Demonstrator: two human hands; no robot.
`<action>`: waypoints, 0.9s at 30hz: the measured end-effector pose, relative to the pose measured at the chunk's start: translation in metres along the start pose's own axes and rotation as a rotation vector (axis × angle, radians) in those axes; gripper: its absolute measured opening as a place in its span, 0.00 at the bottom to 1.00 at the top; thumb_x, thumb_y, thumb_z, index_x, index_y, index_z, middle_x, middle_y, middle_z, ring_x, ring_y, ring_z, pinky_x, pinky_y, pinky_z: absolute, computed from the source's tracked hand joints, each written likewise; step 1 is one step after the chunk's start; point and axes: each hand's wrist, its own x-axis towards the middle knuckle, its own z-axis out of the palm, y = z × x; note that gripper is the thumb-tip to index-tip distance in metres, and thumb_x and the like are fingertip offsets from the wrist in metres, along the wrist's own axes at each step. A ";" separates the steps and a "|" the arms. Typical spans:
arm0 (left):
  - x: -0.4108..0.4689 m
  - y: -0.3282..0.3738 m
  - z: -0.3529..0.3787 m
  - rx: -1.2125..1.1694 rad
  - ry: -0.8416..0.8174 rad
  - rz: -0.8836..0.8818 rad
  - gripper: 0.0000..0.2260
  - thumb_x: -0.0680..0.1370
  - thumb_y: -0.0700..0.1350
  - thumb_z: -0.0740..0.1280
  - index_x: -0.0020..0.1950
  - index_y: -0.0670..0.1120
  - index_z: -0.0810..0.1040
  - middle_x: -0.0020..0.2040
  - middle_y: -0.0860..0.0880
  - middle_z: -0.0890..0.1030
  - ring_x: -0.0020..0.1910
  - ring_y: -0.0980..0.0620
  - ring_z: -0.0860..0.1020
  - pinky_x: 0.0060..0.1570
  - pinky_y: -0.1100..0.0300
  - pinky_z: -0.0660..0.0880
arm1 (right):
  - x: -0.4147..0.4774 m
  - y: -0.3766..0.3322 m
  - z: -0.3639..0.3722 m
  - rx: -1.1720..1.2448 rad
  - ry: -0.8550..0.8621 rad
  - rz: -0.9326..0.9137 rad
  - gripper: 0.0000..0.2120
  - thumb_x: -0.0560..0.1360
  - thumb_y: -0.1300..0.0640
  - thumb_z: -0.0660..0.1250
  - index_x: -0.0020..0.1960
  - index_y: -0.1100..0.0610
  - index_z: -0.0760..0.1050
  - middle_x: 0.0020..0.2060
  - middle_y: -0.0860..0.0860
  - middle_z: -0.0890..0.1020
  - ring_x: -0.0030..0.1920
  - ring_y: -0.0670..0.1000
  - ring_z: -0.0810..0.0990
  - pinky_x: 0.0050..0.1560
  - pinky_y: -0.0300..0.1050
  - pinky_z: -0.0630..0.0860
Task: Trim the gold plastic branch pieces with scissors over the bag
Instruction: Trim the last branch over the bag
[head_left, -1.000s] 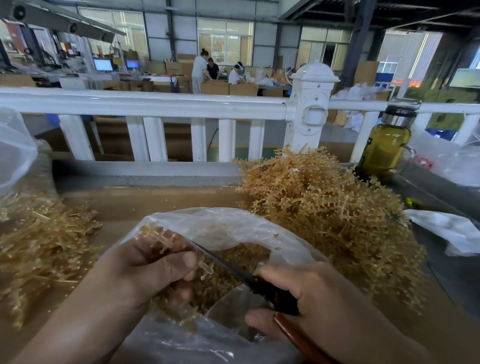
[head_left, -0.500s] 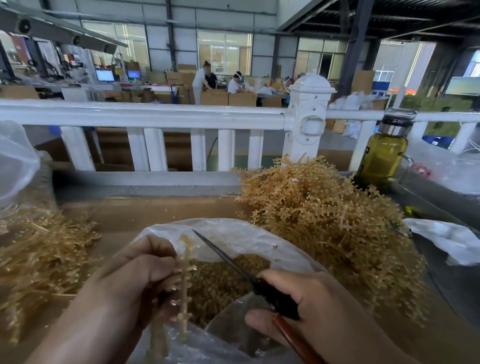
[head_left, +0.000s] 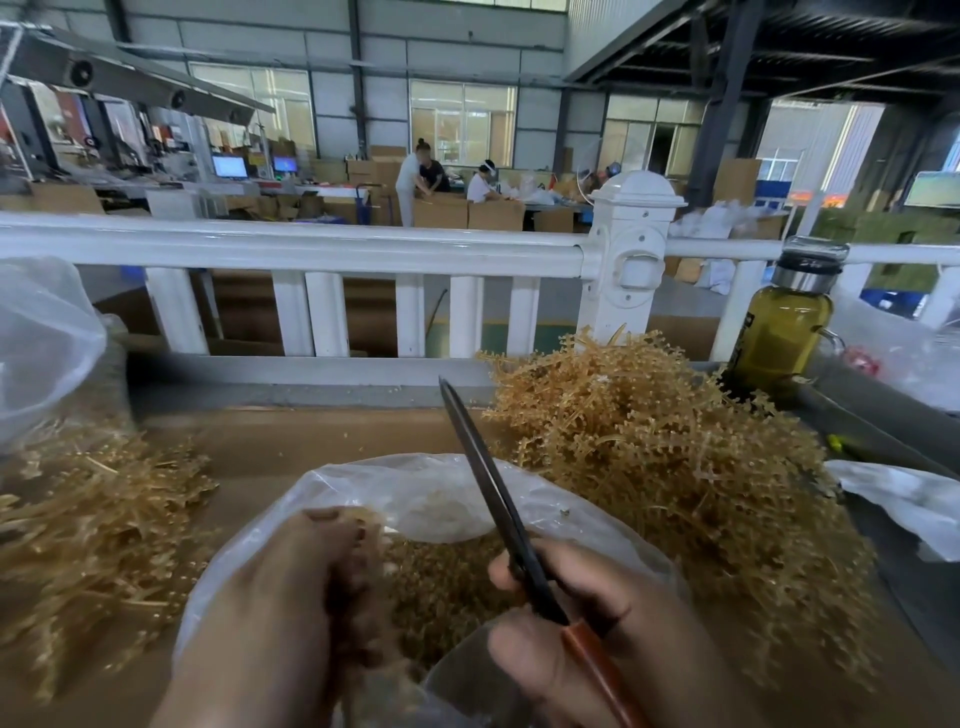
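A clear plastic bag (head_left: 431, 493) lies open in front of me, holding several trimmed gold bits (head_left: 447, 597). My left hand (head_left: 291, 597) is curled over the bag's left side and grips a gold branch piece (head_left: 369, 525), mostly hidden by the fingers. My right hand (head_left: 587, 639) grips the scissors (head_left: 488, 488) by their red-brown handle. The dark blades point up and away, closed together, above the bag. A big heap of gold branches (head_left: 675, 467) lies to the right, and another heap of gold branches (head_left: 88, 519) lies to the left.
A white railing (head_left: 311, 249) runs across behind the cardboard work surface (head_left: 311, 436). A bottle of yellow-green liquid (head_left: 779, 332) stands at the right by the railing. Clear plastic sheets lie at far left (head_left: 41, 338) and far right (head_left: 904, 499). People work at boxes in the background.
The scissors have swung from pointing left over the bag to pointing upward. My left hand has drawn the branch piece down into its fist, so less of it shows.
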 end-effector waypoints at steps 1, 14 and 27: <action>-0.003 -0.008 0.006 0.107 0.031 0.060 0.16 0.80 0.31 0.61 0.32 0.40 0.71 0.21 0.45 0.69 0.13 0.53 0.67 0.19 0.66 0.66 | -0.002 -0.004 0.005 0.027 0.020 -0.019 0.17 0.63 0.31 0.74 0.48 0.37 0.83 0.45 0.38 0.84 0.48 0.39 0.84 0.51 0.42 0.79; -0.006 -0.002 0.008 0.080 -0.305 -0.043 0.37 0.39 0.53 0.88 0.45 0.41 0.87 0.46 0.36 0.86 0.42 0.42 0.86 0.36 0.60 0.80 | -0.005 -0.006 0.007 0.541 0.028 0.095 0.17 0.62 0.57 0.78 0.49 0.44 0.83 0.33 0.47 0.83 0.35 0.42 0.82 0.39 0.29 0.75; 0.003 -0.004 -0.001 -0.154 -0.255 0.073 0.13 0.58 0.39 0.81 0.34 0.42 0.80 0.32 0.36 0.76 0.26 0.45 0.76 0.24 0.59 0.74 | -0.002 -0.004 -0.012 0.362 -0.023 0.104 0.20 0.63 0.39 0.75 0.55 0.33 0.79 0.37 0.49 0.82 0.32 0.48 0.82 0.35 0.41 0.80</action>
